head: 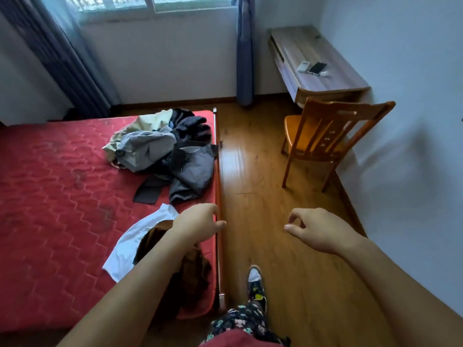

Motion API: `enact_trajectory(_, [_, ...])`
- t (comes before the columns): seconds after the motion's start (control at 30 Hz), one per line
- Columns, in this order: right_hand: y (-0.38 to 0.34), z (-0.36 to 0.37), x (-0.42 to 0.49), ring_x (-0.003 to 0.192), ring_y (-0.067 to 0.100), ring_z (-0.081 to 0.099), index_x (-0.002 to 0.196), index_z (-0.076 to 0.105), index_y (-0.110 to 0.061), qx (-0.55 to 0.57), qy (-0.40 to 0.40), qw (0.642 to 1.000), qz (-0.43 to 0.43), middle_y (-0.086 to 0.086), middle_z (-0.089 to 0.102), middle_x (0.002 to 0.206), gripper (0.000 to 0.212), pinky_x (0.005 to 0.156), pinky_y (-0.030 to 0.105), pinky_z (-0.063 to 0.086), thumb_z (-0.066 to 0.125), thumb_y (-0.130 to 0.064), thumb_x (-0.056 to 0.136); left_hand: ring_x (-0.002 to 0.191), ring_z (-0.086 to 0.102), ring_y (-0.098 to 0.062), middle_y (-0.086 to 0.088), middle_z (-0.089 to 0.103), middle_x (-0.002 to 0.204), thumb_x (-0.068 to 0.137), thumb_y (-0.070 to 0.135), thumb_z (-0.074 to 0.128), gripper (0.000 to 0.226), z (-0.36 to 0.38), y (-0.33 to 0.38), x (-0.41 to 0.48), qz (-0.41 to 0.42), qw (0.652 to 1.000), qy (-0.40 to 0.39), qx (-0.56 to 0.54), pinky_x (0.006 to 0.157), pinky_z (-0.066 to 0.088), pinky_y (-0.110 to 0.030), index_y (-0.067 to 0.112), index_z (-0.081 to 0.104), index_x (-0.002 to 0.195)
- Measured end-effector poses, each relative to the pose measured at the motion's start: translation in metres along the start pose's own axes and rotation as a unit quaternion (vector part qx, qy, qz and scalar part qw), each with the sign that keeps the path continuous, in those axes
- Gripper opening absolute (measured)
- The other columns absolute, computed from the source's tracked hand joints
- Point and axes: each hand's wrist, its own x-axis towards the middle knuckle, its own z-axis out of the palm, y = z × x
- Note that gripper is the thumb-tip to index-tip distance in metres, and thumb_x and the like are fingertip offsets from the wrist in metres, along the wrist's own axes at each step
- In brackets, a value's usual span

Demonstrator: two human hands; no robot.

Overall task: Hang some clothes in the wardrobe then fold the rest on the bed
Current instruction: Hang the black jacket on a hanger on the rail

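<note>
Head view: bed [62, 184] holds a clothes pile [165, 151], white shirt [130, 241] and brown garment [195, 266]; left hand [198, 225] and right hand [318, 229] loosely curled, empty.

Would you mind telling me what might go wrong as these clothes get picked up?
The clothes pile is tangled and its dark jacket lies at the edge of the mattress; pulling one piece may drag others onto the floor.
The brown garment sits by that edge, near the left hand, and might get brushed off.
</note>
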Motion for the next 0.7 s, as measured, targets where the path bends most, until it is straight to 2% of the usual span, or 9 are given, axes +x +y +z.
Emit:
enact_trajectory(0.17, [0.001,-0.047,0.096,0.088,0.007,0.065,0.119,0.062,-0.029,-0.024,-0.005,0.999,-0.042,-0.009,0.068,0.105,0.030,0.076,0.028,0.061,0.054,-0.051,0.100,0.096,0.065,-0.021,0.002,0.070,0.096,0.090,0.052,0.060,0.033,-0.023,-0.012,0.086,-0.041,0.998,0.025,-0.033,0.080,0.052,-0.036,0.021,0.065,0.102])
enact_trajectory(0.27, [-0.007,-0.079,0.164,0.092,0.007,0.065,0.122,0.061,-0.026,-0.039,-0.009,0.997,-0.070,-0.006,0.068,0.109,0.031,0.078,0.025,0.060,0.054,-0.048,0.101,0.094,0.064,-0.020,0.003,0.070,0.099,0.089,0.055,0.060,0.037,-0.044,-0.024,0.141,-0.063,0.996,0.042,-0.052,0.081,0.054,-0.037,0.024,0.065,0.109])
enact_trajectory(0.4, [-0.024,-0.115,0.249,0.091,0.008,0.066,0.123,0.062,-0.025,-0.051,-0.035,0.994,-0.093,-0.005,0.068,0.110,0.032,0.077,0.023,0.060,0.054,-0.047,0.102,0.095,0.063,-0.020,0.003,0.068,0.104,0.090,0.055,0.058,0.036,-0.071,-0.037,0.200,-0.093,0.993,0.038,-0.062,0.073,0.049,-0.033,0.026,0.062,0.111])
enact_trajectory(0.57, [-0.042,-0.139,0.343,0.087,0.009,0.066,0.120,0.061,-0.027,-0.054,-0.049,0.990,-0.124,-0.006,0.068,0.107,0.029,0.076,0.025,0.061,0.054,-0.048,0.101,0.095,0.063,-0.020,0.005,0.066,0.098,0.089,0.057,0.057,0.034,-0.098,-0.052,0.256,-0.115,0.991,0.035,-0.065,0.078,0.054,-0.036,0.025,0.060,0.099])
enact_trajectory(0.7, [-0.052,-0.143,0.417,0.082,0.008,0.065,0.112,0.062,-0.031,-0.069,-0.070,0.984,-0.145,-0.009,0.067,0.100,0.027,0.074,0.031,0.062,0.054,-0.054,0.098,0.104,0.062,-0.020,0.005,0.066,0.111,0.089,0.057,0.056,0.038,-0.110,-0.061,0.295,-0.138,0.987,0.030,-0.075,0.081,0.052,-0.035,0.027,0.060,0.112])
